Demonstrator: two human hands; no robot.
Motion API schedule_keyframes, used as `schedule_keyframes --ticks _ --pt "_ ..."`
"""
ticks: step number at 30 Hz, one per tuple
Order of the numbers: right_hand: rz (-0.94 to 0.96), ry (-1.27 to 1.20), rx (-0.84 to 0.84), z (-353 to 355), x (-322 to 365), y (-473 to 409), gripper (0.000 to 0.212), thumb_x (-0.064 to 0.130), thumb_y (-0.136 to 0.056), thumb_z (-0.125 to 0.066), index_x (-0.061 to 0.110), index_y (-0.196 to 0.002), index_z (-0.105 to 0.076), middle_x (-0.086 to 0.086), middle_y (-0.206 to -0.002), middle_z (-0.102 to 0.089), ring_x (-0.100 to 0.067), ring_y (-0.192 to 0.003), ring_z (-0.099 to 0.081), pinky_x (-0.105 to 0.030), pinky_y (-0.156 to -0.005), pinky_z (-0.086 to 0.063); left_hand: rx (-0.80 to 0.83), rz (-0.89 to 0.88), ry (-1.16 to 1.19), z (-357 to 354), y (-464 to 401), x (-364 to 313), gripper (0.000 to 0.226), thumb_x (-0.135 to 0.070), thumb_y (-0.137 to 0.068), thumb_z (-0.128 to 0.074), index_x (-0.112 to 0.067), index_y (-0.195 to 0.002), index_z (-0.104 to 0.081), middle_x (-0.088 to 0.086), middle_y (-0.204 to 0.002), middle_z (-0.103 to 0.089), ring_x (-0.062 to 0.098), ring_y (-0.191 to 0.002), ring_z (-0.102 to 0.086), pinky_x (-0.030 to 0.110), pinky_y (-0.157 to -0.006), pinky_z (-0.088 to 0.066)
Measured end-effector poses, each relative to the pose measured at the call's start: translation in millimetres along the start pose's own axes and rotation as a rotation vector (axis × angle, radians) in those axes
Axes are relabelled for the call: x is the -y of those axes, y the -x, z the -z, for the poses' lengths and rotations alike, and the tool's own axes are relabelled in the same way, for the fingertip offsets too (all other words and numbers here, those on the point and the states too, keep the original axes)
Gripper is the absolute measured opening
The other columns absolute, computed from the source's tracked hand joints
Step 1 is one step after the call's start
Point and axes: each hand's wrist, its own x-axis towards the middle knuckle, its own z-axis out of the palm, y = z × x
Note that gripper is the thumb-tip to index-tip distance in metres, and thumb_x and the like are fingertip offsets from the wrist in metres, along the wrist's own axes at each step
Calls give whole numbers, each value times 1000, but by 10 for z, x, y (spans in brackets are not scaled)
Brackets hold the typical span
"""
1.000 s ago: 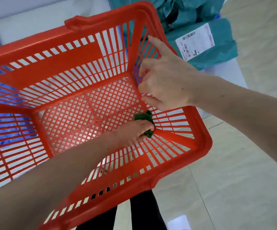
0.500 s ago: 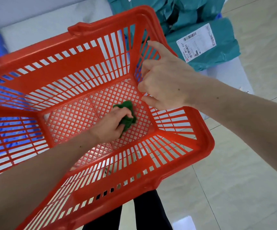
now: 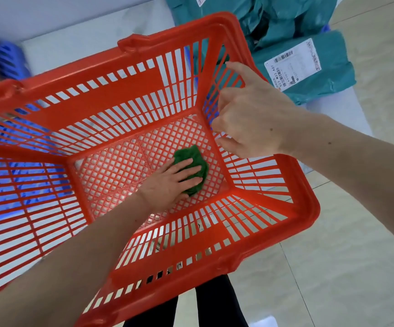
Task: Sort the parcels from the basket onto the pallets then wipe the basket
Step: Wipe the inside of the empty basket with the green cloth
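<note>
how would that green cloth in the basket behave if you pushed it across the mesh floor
The green cloth looks crumpled under the left hand, so it is probably floppy and would bunch rather than slide flat. It seems light. The basket floor is open mesh, so the cloth may snag slightly.

A parcel-sorting room, shown by labelled teal parcels (image 3: 295, 64) heaped on a pallet above tiled floor (image 3: 347, 267).

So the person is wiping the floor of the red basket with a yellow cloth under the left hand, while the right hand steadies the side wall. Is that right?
Not quite: the cloth is green, not yellow, as the head view shows. The rest holds: the left hand presses it on the red basket floor while the right hand steadies the side wall.
</note>
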Motion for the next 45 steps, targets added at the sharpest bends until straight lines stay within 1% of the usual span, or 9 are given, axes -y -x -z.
schedule_keyframes --ticks 6,12,16,19,22,26,33,39,45 --pt "-39 -36 -36 201 140 -78 18 33 -86 -60 20 -86 -72 -6 -83 -71 -31 -97 -64 -62 -118 -15 -82 538 126 71 163 -89 58 -41 -103 -33 -28 -156 -12 3 -165 -8 26 -152 0 47 -123 -7" --pt "-8 -172 93 85 642 -549 24 30 -94 -50 21 -114 -60 -2 -110 -67 -26 -109 -61 -47 -101 -36 -107 552 210 251 399 9 77 -69 -90 -22 -36 -155 2 0 -165 -7 26 -152 -1 51 -121 -8" --pt "-30 -413 311 -246 1048 -1006 65 35 -97 -52 23 -153 -23 -11 -147 -41 -31 -127 -49 -43 -92 -48 -76 678 365 185 716 140 85 -66 -93 -28 -20 -157 5 4 -165 4 22 -152 9 47 -123 -6" --pt "-94 -539 369 -461 1341 -1227 87 47 -96 -53 28 -158 6 -16 -164 7 -36 -151 -3 -50 -120 -22 147 853 366 129 903 297 101 -68 -92 -36 -9 -154 16 13 -161 23 31 -148 21 49 -122 1" --pt "-170 -602 281 -610 1614 -1341 92 50 -96 -51 20 -157 11 -18 -162 19 -37 -151 13 -49 -124 -5 269 892 369 53 1081 481 110 -72 -87 -42 -8 -152 19 14 -159 27 37 -148 17 54 -122 -1" --pt "-91 -541 121 -769 1770 -1362 91 45 -97 -53 10 -157 7 -15 -164 14 -34 -152 9 -46 -125 -3 311 801 372 -30 1252 617 109 -66 -88 -51 -16 -153 21 6 -159 30 31 -150 15 54 -122 -2" --pt "781 -74 -73 -998 1707 -1373 59 23 -86 -73 17 -142 -52 -3 -153 -44 -24 -148 -28 -42 -121 -7 381 773 352 35 1289 661 105 -58 -90 -54 -19 -153 21 6 -159 29 30 -150 13 50 -122 -6" --pt "492 -265 -62 -948 1387 -1344 66 2 -84 -70 19 -145 -48 -2 -156 -39 -28 -144 -34 -45 -108 -45 379 772 350 90 1287 655 92 -57 -95 -44 -20 -155 15 5 -162 23 28 -151 8 49 -121 -10" --pt "659 -210 45 -813 1577 -1404 61 6 -94 -59 24 -149 -41 4 -162 -26 -24 -148 -21 -40 -121 -27 396 766 381 135 1312 693 83 -58 -97 -37 -25 -156 10 1 -162 22 26 -152 5 52 -121 -17"
